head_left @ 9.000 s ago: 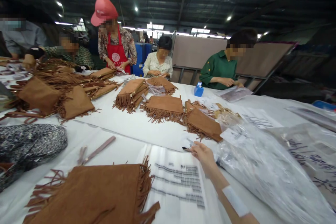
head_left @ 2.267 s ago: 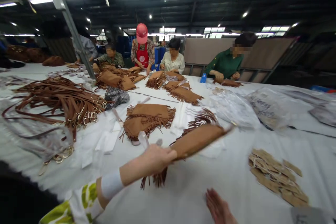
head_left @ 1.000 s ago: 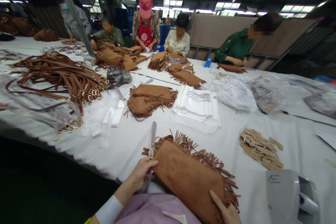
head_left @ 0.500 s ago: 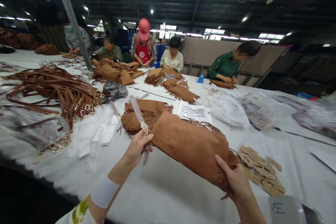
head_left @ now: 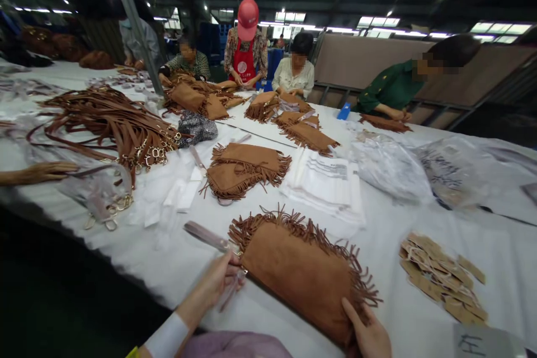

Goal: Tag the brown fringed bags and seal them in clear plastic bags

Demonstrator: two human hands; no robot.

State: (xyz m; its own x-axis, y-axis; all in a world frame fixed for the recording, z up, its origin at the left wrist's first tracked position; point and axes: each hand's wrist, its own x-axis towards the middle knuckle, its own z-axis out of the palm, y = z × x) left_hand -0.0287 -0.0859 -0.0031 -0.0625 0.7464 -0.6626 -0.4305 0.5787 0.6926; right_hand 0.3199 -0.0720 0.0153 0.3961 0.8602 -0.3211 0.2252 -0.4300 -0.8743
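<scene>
A brown suede-like fringed pouch (head_left: 300,274) lies at a slant low over the white table, its fringe spread along the far and right sides. At its left corner, my left hand (head_left: 218,279) is closed in a pinch beside the metal fitting. A wrapped wrist strap (head_left: 207,236) sticks out to the left from there, and a small wrapped piece hangs by my fingers. My right hand (head_left: 370,331) grips the lower right corner, thumb on top and the other fingers partly hidden. Beyond the pouch, fringed pouches (head_left: 247,170) rest beside white plastic bags (head_left: 327,179).
Brown straps with gold clasps (head_left: 121,128) are heaped at left, where another person's hand (head_left: 39,172) reaches in. Tan tags (head_left: 444,277) lie at right, near a grey marked box (head_left: 482,341). Clear plastic bags (head_left: 390,168) sit farther back. Several co-workers sit or stand across the table.
Both hands have lowered the pouch toward the table, and its fringe now fans out. The wrist strap has swung left. Another person's hand has appeared at the left. The view has shifted.
</scene>
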